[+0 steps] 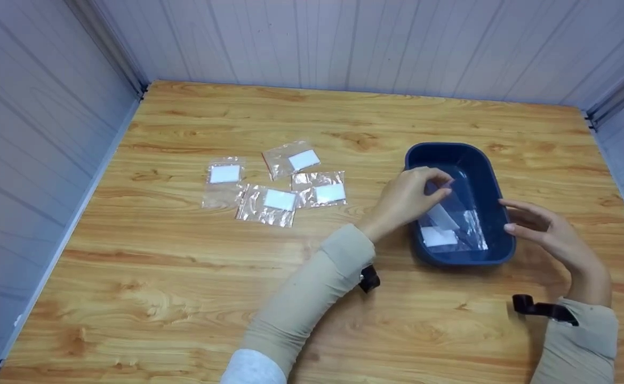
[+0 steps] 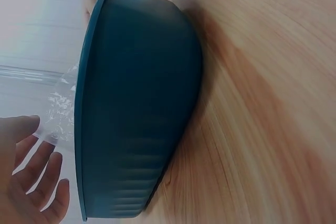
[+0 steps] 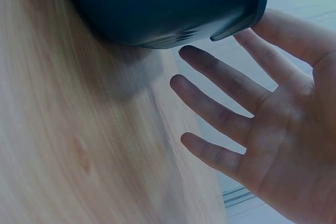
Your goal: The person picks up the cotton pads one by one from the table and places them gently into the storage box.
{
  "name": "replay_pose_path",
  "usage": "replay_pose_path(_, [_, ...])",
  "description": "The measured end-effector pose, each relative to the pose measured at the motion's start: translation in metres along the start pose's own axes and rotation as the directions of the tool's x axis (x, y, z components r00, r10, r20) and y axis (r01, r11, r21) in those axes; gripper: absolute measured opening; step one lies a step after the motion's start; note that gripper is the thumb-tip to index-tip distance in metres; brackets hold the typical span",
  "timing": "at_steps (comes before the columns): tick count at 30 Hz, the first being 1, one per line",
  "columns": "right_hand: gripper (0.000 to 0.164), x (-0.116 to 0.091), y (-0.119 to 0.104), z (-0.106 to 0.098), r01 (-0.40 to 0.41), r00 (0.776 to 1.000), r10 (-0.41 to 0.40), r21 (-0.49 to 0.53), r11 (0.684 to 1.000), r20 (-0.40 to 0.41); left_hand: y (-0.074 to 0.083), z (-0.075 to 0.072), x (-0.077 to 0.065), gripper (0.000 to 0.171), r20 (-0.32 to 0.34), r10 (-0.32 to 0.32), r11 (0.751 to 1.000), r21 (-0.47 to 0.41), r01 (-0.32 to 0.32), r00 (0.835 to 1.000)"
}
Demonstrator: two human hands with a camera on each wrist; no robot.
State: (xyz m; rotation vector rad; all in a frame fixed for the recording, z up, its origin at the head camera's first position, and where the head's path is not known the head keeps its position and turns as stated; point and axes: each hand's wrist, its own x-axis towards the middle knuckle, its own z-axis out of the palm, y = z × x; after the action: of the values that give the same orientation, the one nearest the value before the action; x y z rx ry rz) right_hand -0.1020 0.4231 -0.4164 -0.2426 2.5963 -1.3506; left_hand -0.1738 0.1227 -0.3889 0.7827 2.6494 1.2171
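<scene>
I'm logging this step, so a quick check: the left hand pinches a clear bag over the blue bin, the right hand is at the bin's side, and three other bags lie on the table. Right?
The count is wrong: the head view shows four on the table, not three: the leftmost bag, the farthest bag, the rightmost bag and the nearest bag. The rest stands.

"What do the sleeves (image 1: 301, 298) look like?"
"Beige and wrinkled, with pale grey cloth (image 1: 254, 368) above the left one."
"Anything dark?"
"A black fitting (image 1: 369, 279) by the left sleeve, a bent black bracket (image 1: 548, 310) on the right."
</scene>
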Motion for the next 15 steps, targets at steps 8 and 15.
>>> replay_pose_path(8, [0.051, 0.000, 0.000, 0.000, 0.003, 1.000, -0.003, -0.004, 1.000, 0.002, 0.001, -0.008, -0.003, 0.036, -0.038, 0.029, 0.999, 0.031, -0.028, 0.999])
replay_pose_path(15, [0.050, 0.000, 0.000, 0.000, 0.035, 0.999, -0.035, 0.018, 0.999, 0.001, -0.001, -0.015, -0.007, 0.037, -0.063, 0.043, 0.999, 0.035, -0.041, 0.997])
